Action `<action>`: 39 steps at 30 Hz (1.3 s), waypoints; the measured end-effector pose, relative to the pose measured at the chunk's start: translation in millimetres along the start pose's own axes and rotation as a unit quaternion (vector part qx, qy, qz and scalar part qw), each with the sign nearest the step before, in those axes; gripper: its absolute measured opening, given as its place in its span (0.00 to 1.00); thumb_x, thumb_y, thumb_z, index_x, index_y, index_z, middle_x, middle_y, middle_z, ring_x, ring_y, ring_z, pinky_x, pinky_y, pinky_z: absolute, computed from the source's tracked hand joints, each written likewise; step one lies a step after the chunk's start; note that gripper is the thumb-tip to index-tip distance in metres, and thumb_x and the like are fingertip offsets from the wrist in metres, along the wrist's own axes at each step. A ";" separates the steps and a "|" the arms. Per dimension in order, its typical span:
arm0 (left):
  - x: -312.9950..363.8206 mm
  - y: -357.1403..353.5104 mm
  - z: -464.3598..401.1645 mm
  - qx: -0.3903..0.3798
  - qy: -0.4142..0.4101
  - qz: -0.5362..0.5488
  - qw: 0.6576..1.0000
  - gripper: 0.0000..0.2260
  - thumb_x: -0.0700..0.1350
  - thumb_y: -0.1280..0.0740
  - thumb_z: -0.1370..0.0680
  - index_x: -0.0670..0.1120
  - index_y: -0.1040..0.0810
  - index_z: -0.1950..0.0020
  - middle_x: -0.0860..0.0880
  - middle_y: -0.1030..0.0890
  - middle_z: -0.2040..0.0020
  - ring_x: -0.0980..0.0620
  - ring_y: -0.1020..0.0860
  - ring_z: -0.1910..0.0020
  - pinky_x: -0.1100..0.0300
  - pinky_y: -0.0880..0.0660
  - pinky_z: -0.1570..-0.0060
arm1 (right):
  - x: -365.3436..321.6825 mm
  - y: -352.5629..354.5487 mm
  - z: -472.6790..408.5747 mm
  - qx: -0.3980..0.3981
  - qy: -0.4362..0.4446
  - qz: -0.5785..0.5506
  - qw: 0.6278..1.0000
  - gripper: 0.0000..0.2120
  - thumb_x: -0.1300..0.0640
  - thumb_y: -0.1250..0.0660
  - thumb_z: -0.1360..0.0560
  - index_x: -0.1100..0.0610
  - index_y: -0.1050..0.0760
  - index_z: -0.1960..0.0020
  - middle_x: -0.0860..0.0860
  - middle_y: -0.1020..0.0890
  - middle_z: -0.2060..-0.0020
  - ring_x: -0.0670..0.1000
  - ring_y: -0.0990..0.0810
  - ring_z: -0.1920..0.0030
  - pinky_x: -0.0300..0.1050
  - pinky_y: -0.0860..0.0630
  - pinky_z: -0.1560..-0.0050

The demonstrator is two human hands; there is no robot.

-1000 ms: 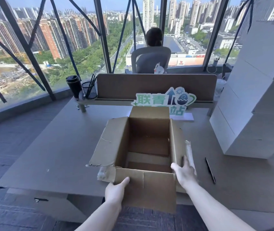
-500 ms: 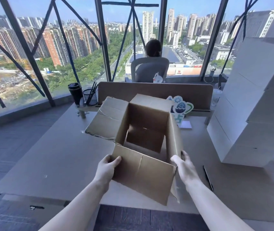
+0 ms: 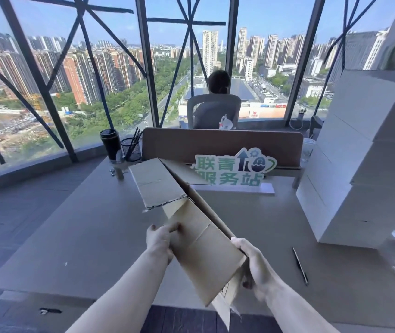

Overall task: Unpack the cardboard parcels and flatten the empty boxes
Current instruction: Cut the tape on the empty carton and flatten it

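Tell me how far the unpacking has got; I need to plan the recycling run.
Done: the brown cardboard box shows no contents and is squashed nearly flat. In hand: the left hand and right hand each grip a near edge, holding it tilted above the desk. Left: pressing it fully flat, its flaps still splay. The white boxes at right look closed; whether they are parcels is unclear.

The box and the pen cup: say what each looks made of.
Box: plain brown cardboard, matte, with creased flaps and a ragged torn edge.
Pen cup: apparently black metal mesh, since light shows through its wall; it could be plastic.
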State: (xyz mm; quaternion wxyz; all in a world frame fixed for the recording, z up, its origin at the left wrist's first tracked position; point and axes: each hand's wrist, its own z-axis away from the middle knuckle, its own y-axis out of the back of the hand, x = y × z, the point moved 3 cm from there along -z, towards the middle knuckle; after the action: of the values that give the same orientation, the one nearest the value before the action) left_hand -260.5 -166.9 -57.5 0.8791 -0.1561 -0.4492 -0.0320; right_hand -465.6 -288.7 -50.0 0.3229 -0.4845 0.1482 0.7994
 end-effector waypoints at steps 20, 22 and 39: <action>25.2 -13.9 25.2 -0.205 0.044 0.040 0.977 0.10 0.40 0.36 0.20 0.43 0.26 0.39 0.43 0.16 0.59 0.46 0.16 0.65 0.52 0.19 0.68 | -58.7 14.7 -3.8 -0.040 -0.002 -0.269 0.962 0.13 0.65 0.32 0.32 0.54 0.27 0.50 0.50 0.17 0.67 0.46 0.21 0.74 0.38 0.23 0.75; 39.2 -20.9 29.4 -0.207 0.032 0.011 0.978 0.11 0.44 0.37 0.19 0.40 0.26 0.38 0.43 0.16 0.63 0.47 0.17 0.70 0.57 0.21 0.73 | -81.2 20.9 -1.3 -0.051 0.022 -0.294 0.954 0.07 0.66 0.35 0.28 0.58 0.26 0.53 0.51 0.18 0.68 0.46 0.21 0.74 0.37 0.22 0.72; 45.0 -64.3 52.7 -0.298 0.077 -0.095 0.947 0.28 0.61 0.44 0.19 0.38 0.18 0.45 0.37 0.16 0.49 0.41 0.16 0.56 0.50 0.25 0.48 | -138.5 -28.4 40.4 -0.008 0.217 0.297 0.930 0.33 0.56 0.32 0.37 0.48 0.25 0.31 0.42 0.17 0.54 0.42 0.21 0.55 0.37 0.25 0.54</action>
State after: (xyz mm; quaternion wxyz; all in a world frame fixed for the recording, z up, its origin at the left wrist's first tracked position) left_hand -287.5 -208.2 23.1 0.8171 -0.3646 -0.3630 -0.2601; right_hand -429.7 -296.9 92.4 0.0270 -0.5823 0.3453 0.7355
